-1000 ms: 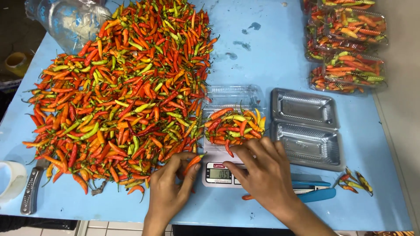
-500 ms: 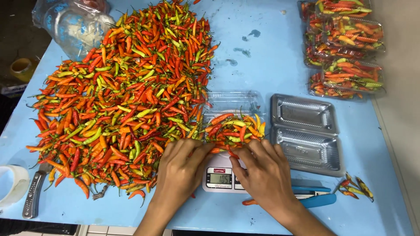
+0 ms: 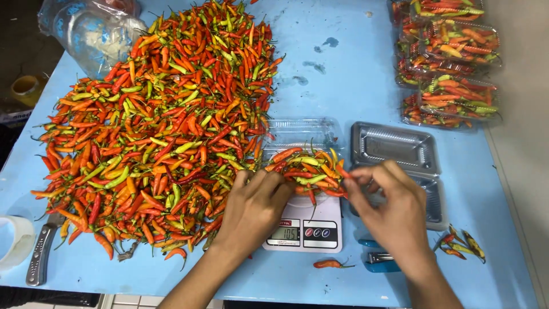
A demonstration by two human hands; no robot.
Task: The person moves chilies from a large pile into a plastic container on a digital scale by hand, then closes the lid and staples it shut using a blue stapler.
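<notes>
A clear clamshell box [image 3: 302, 133] filled with red, orange and green chillies [image 3: 306, 167] sits on a small white kitchen scale [image 3: 303, 229]. My left hand [image 3: 254, 209] rests against the box's near left side, fingers curled on the chillies. Thumb and fingers of my right hand [image 3: 388, 203] pinch one orange chilli [image 3: 343, 171] at the box's right edge. A big heap of mixed chillies [image 3: 160, 131] covers the blue table [image 3: 343, 68] to the left.
An open empty clamshell box [image 3: 400, 150] lies right of the scale. Several filled boxes [image 3: 452, 63] are stacked at the far right. One loose chilli [image 3: 329, 264], a blue stapler [image 3: 380, 260], a few discarded chillies [image 3: 460, 243], a knife [image 3: 40, 254], tape roll [image 3: 14, 240] and plastic bag [image 3: 91, 31] lie around.
My left hand moved from the heap's edge to the box on the scale. My right hand shifted right and lifted, pinching a chilli at the box's right edge.
</notes>
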